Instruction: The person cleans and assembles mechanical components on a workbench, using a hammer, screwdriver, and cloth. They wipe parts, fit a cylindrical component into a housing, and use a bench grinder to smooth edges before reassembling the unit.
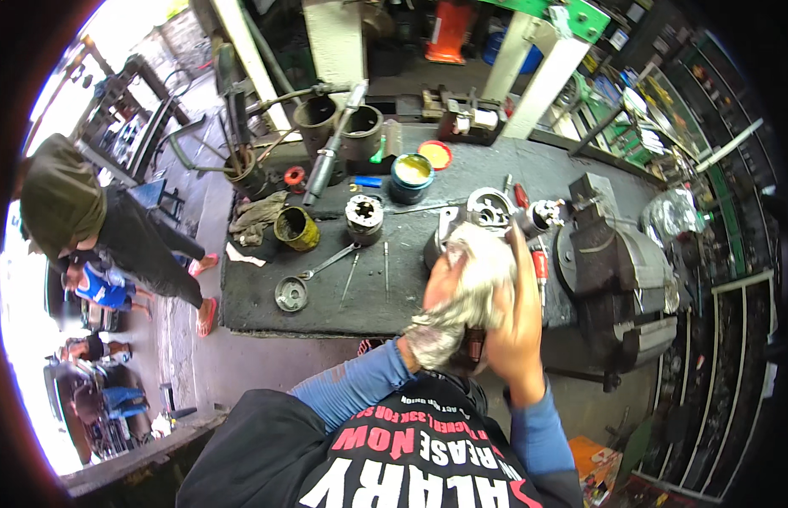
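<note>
In front of my chest, over the near edge of the workbench, both hands work at a dirty whitish rag (483, 258), smeared by motion. My left hand (436, 296) is closed on the rag, with cloth hanging over its wrist. My right hand (517, 334) presses the rag from the other side, its fingers long against the cloth. A dark reddish-brown piece (475, 345) shows between my palms; the rag hides the rest of it. Just beyond my hands lies a round open metal housing (490, 208). A smaller metal part (546, 213) sits beside it.
A large bench vise (618, 271) stands at the right. On the dark workbench (326, 317) are a cylindrical metal housing (364, 222), a yellow can (296, 229), a wrench (330, 261), a round metal cap (291, 294) and a grease tub (412, 178). A person (115, 220) stands left.
</note>
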`<act>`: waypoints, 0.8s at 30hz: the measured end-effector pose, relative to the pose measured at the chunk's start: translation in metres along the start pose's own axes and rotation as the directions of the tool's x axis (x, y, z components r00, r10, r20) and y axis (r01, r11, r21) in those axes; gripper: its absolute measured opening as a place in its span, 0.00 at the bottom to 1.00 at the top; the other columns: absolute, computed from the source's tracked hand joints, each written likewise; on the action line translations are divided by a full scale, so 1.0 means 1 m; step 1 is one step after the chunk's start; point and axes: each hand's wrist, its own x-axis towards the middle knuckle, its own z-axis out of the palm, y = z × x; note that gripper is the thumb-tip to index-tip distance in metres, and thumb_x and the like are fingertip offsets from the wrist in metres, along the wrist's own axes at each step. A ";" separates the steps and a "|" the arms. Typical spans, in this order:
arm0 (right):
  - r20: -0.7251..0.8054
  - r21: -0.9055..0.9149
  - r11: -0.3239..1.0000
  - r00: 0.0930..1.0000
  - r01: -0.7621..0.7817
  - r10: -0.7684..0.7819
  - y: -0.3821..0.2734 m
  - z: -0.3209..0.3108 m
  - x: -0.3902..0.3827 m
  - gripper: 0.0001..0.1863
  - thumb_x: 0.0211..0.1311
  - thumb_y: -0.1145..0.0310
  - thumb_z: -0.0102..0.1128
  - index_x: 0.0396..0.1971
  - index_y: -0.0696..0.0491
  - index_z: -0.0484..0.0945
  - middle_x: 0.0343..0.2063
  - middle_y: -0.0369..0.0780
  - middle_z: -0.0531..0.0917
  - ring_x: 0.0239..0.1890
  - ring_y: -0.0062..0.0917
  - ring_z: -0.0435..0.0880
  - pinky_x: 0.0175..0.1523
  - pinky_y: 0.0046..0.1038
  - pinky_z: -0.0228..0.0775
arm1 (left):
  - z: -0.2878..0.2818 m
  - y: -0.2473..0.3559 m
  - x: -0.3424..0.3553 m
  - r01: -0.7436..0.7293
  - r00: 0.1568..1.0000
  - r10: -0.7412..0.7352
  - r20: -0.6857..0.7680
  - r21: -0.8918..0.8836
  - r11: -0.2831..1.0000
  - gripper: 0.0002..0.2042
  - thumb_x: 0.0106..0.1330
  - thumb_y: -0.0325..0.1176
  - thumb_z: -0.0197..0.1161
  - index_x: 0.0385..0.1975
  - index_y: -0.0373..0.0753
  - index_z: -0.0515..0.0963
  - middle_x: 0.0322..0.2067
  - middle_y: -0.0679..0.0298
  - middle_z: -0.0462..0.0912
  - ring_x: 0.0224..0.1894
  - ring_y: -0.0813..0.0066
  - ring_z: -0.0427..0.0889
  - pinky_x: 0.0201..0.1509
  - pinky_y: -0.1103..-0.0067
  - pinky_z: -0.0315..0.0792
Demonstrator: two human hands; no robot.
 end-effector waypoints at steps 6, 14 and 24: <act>0.086 -0.163 0.980 0.991 0.117 -0.104 -0.014 0.026 -0.019 0.37 0.67 0.71 0.60 0.73 0.70 0.60 0.70 0.66 0.67 0.75 0.62 0.64 0.79 0.45 0.57 | -0.032 0.041 0.026 0.329 0.892 -0.411 -0.186 -0.355 0.875 0.23 0.81 0.55 0.54 0.58 0.41 0.78 0.37 0.56 0.87 0.37 0.66 0.88 0.40 0.73 0.84; 0.113 0.577 0.801 0.987 -0.158 0.113 0.011 0.039 0.043 0.29 0.82 0.65 0.48 0.72 0.69 0.62 0.72 0.61 0.68 0.76 0.49 0.67 0.79 0.37 0.56 | -0.016 0.048 0.021 0.127 0.963 -0.162 -0.216 -0.169 0.977 0.26 0.84 0.49 0.53 0.67 0.33 0.75 0.59 0.57 0.85 0.58 0.71 0.85 0.65 0.74 0.78; 0.085 0.154 0.986 0.995 -0.068 0.055 0.018 0.048 0.052 0.25 0.80 0.69 0.48 0.71 0.64 0.69 0.70 0.60 0.72 0.76 0.51 0.68 0.78 0.40 0.59 | -0.040 0.038 0.018 0.012 0.988 0.027 -0.149 0.254 0.967 0.19 0.85 0.40 0.52 0.64 0.32 0.75 0.52 0.60 0.86 0.52 0.77 0.86 0.55 0.78 0.81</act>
